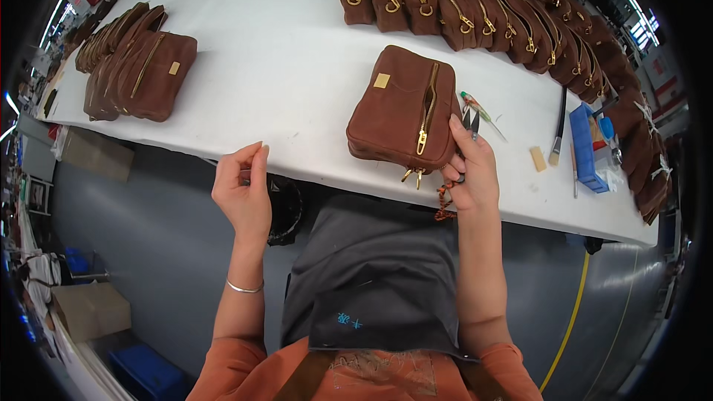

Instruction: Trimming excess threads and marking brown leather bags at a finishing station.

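A brown leather bag [394, 111] with a gold zipper and a small gold plate lies on the white table in front of me. My right hand [474, 171] is at the bag's lower right corner, closed around small dark scissors [471, 122] whose blades point away from me. From that hand hangs an orange and black braided cord [445, 204]. My left hand [245, 186] is raised near the table's front edge, left of the bag and apart from it. Its thumb and forefinger are pinched together; whatever may be between them is too small to see.
Rows of similar brown bags [460, 11] fill the table's far right, and more bags [160, 78] stand at left. Right of the bag lie a green-handled awl [479, 108], a brush [558, 134], a tan block [538, 159] and a blue tray [584, 152]. A black bin [286, 212] stands under the table.
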A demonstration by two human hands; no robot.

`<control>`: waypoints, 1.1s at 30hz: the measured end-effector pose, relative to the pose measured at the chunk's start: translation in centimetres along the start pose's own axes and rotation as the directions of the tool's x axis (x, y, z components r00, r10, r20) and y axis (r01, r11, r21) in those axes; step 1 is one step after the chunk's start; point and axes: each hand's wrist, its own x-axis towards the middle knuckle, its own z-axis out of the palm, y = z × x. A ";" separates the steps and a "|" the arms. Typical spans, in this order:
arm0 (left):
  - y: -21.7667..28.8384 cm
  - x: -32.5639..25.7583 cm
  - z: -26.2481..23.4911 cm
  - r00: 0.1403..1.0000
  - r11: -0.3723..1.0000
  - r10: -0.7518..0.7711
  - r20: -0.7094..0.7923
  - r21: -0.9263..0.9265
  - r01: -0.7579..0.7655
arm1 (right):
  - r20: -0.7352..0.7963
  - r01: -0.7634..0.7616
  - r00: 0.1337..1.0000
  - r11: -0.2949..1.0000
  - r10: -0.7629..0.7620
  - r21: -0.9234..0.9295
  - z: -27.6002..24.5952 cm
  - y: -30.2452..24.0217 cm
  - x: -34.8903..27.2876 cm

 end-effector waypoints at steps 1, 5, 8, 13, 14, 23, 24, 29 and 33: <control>-0.1 -0.1 -0.2 0.999 0.999 0.037 -0.008 -0.001 -0.037 | 0.016 -0.013 1.000 0.999 0.013 0.040 0.1 -0.2 0.2; 2.1 -2.0 0.7 0.928 0.871 -0.259 0.268 -0.351 0.345 | 0.135 -0.061 0.990 0.987 0.041 0.149 -0.4 -0.7 1.0; 4.8 -3.5 2.3 0.770 0.706 -0.320 0.552 -0.403 0.582 | 0.153 -0.091 0.986 0.975 0.060 0.201 0.1 -1.4 0.9; 6.6 -4.5 5.2 0.610 0.537 -0.317 0.726 -0.393 0.747 | 0.155 -0.103 0.986 0.968 0.068 0.228 0.2 -1.4 0.8; 6.8 -4.5 5.6 0.603 0.520 -0.330 0.726 -0.394 0.758 | 0.153 -0.101 0.986 0.969 0.067 0.227 0.0 -1.3 0.9; 6.3 -4.9 7.1 0.664 0.467 -0.297 0.686 -0.502 0.728 | 0.128 -0.151 0.985 0.925 0.112 0.348 -0.3 -1.0 0.9; 6.2 -4.9 7.1 0.700 0.441 -0.255 0.667 -0.564 0.698 | 0.130 -0.184 0.981 0.893 0.142 0.411 -0.1 -0.9 0.7; 7.6 -3.1 6.3 0.773 0.497 -0.154 0.616 -0.628 0.599 | 0.332 -0.307 0.933 0.797 0.143 0.520 -0.8 0.8 1.3; 8.2 -1.9 5.6 0.815 0.516 -0.133 0.565 -0.662 0.543 | 0.171 -0.368 0.929 0.778 0.327 0.509 1.1 0.7 0.9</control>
